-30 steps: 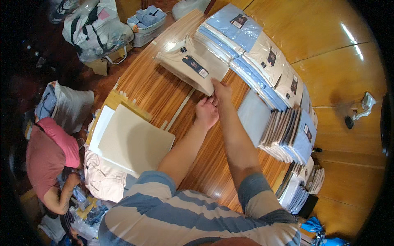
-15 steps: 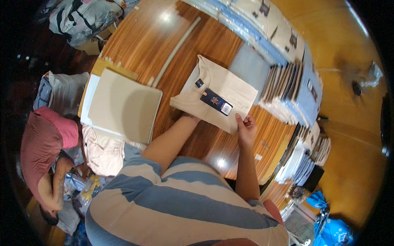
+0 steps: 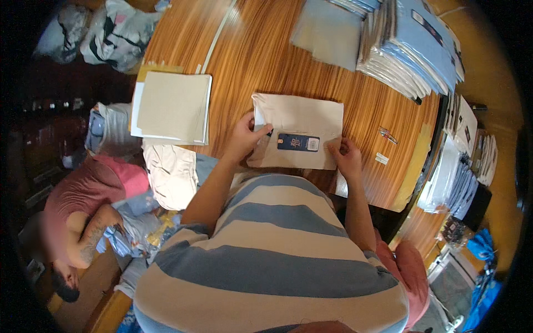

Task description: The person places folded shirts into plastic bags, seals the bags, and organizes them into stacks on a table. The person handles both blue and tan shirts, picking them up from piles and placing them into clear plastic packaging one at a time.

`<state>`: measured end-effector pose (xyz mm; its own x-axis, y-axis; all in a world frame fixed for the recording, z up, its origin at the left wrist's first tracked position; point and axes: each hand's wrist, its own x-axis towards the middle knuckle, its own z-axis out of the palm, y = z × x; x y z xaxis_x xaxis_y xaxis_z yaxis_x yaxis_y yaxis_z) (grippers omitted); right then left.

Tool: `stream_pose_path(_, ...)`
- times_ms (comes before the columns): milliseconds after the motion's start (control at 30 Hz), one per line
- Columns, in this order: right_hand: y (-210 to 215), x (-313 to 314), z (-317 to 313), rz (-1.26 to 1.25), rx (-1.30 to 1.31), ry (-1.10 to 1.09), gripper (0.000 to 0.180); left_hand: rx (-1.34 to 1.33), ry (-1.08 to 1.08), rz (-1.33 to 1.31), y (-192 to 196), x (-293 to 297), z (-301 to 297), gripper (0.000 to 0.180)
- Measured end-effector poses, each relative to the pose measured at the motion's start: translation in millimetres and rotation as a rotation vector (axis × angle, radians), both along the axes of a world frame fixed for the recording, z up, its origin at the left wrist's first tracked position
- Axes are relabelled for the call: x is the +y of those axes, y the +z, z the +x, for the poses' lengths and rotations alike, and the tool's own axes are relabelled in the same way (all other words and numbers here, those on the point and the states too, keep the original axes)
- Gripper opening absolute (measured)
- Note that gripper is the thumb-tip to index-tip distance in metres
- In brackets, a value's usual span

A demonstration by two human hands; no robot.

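A folded beige T-shirt [image 3: 311, 114] lies at the near edge of the wooden table, right in front of me. On it rests a dark blue hang tag [image 3: 298, 142] with a pale label at one end. My left hand [image 3: 244, 136] grips the shirt's left edge at the collar, thumb on top and fingers out of sight beneath. At the lower right corner, my right hand [image 3: 345, 156] pinches the fabric between thumb and curled fingers.
Beige card sheets [image 3: 173, 108] are stacked at the table's left. Clear plastic bags [image 3: 327, 33] and piled bagged shirts [image 3: 411, 50] occupy the far right. A small pen-like item [image 3: 388, 135] lies on the right. A co-worker [image 3: 91, 188] bends at the lower left, beside pale garments [image 3: 170, 175].
The shirt has come nearer and turned from slanted to nearly square with me. My left hand, formerly mostly hidden under it, now shows at its left edge. My view has shifted.
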<state>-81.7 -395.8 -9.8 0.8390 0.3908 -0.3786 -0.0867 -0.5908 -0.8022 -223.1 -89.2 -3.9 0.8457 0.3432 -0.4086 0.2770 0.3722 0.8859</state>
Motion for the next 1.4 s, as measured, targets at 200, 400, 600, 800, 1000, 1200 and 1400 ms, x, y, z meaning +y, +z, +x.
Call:
stream_pose_path(200, 63, 43, -1, -0.007, -0.72, 0.445, 0.048, 0.135, 0.038, 0.353, 11, -19, 1, 0.041)
stream_pose_path(400, 44, 66, 7, -0.058, -0.655, 0.834, 0.048, 0.078, 0.084, 0.099, -3, -7, 0, 0.035)
stream_pose_path(600, 49, 73, 6, -0.045, -0.705, 0.858, 0.046, 0.149, 0.052, 0.003, 8, 0, 0, 0.028)
stream_pose_path(800, 53, 92, 6, -0.12, -0.723, 0.905, 0.045, 0.185, -0.028, -0.004, -2, 10, -8, 0.027)
stream_pose_path(1000, 69, 94, 31, -0.265, -0.822, 0.913, 0.047, 0.194, -0.034, -0.058, 6, 13, -2, 0.031)
stream_pose_path(1200, 59, 76, 12, -0.181, -0.726, 0.616, 0.05, 0.208, -0.056, 0.008, -15, 18, -5, 0.029)
stream_pose_path(1400, 12, 25, -6, -0.204, -0.439, 0.035, 0.049, 0.033, -0.002, -0.061, -30, 10, -12, 0.028)
